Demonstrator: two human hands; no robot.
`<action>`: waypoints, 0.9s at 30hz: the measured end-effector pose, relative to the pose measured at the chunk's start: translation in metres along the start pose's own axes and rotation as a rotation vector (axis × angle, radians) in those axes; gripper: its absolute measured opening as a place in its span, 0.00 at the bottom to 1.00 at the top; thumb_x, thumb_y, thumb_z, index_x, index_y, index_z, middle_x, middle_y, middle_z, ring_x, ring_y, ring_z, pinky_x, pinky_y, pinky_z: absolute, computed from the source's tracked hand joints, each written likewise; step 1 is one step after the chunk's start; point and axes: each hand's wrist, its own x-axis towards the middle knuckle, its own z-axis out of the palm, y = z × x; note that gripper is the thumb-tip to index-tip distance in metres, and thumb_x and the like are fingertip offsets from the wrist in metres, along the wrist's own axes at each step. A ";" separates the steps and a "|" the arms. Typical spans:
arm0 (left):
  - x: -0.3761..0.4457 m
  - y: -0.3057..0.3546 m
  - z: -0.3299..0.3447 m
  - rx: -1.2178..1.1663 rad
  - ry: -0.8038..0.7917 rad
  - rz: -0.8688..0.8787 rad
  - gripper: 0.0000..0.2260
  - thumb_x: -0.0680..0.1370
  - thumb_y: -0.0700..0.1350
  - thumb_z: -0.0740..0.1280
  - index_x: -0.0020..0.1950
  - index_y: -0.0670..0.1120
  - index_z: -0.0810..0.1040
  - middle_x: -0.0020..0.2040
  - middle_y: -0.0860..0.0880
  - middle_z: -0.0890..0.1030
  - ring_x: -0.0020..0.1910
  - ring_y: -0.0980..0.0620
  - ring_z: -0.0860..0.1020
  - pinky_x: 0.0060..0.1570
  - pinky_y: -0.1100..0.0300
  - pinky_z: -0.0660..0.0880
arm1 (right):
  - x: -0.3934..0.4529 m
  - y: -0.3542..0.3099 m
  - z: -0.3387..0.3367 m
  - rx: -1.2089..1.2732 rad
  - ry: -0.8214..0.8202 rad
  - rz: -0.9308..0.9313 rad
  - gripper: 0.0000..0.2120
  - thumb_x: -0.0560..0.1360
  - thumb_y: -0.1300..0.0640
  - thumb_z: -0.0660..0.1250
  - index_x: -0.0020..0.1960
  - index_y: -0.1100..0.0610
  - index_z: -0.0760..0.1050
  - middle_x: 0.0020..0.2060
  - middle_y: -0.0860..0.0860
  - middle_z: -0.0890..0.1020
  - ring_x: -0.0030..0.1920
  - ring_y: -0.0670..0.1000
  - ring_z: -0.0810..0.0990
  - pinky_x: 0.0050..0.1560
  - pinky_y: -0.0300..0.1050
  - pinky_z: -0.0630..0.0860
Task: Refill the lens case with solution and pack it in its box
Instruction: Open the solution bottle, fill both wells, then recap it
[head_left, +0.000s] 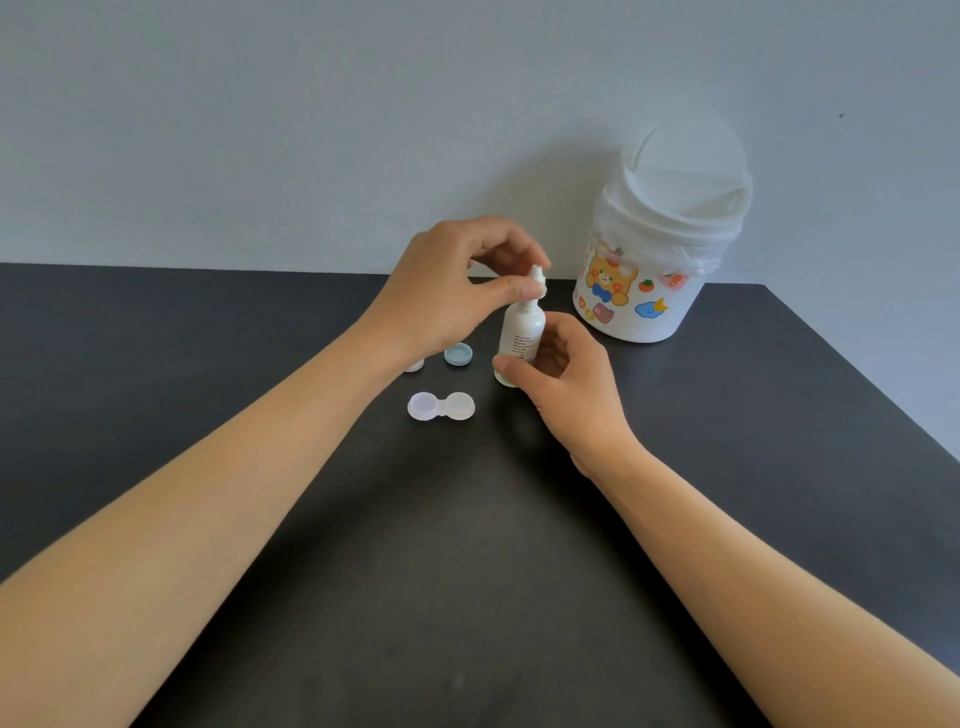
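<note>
A small white solution bottle (521, 332) stands upright near the middle of the dark table (467, 571). My right hand (566, 384) grips its lower body. My left hand (457, 291) pinches the white cap (536, 280) at the bottle's top between thumb and fingers. The clear lens case (441, 406), with both wells uncovered, lies on the table in front of and left of the bottle. A blue case lid (458, 355) lies behind it, and a white lid (414, 365) is partly hidden under my left wrist. No box is in view.
A small white bin (660, 244) with cartoon stickers, a swing lid and a white liner stands at the back right against the pale wall. The table's right edge runs diagonally from the bin down to the right.
</note>
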 end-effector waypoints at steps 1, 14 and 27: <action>-0.001 -0.001 0.001 0.003 -0.003 -0.002 0.04 0.75 0.44 0.73 0.49 0.51 0.83 0.46 0.56 0.85 0.48 0.62 0.81 0.49 0.80 0.68 | 0.000 0.000 0.000 -0.004 0.001 0.001 0.19 0.71 0.54 0.77 0.60 0.48 0.77 0.51 0.45 0.85 0.55 0.49 0.84 0.61 0.57 0.80; -0.003 -0.003 0.000 -0.012 -0.080 -0.030 0.05 0.77 0.43 0.71 0.52 0.51 0.82 0.49 0.56 0.86 0.52 0.63 0.81 0.61 0.61 0.73 | 0.000 -0.002 0.000 -0.023 0.003 -0.002 0.20 0.72 0.55 0.77 0.61 0.49 0.76 0.52 0.44 0.84 0.55 0.48 0.83 0.61 0.56 0.80; -0.003 -0.010 0.007 0.024 0.017 -0.073 0.12 0.73 0.53 0.75 0.53 0.51 0.81 0.49 0.56 0.84 0.51 0.63 0.80 0.50 0.79 0.68 | 0.001 -0.002 0.001 -0.014 -0.012 0.009 0.20 0.72 0.53 0.77 0.61 0.48 0.76 0.52 0.44 0.85 0.54 0.46 0.84 0.60 0.54 0.81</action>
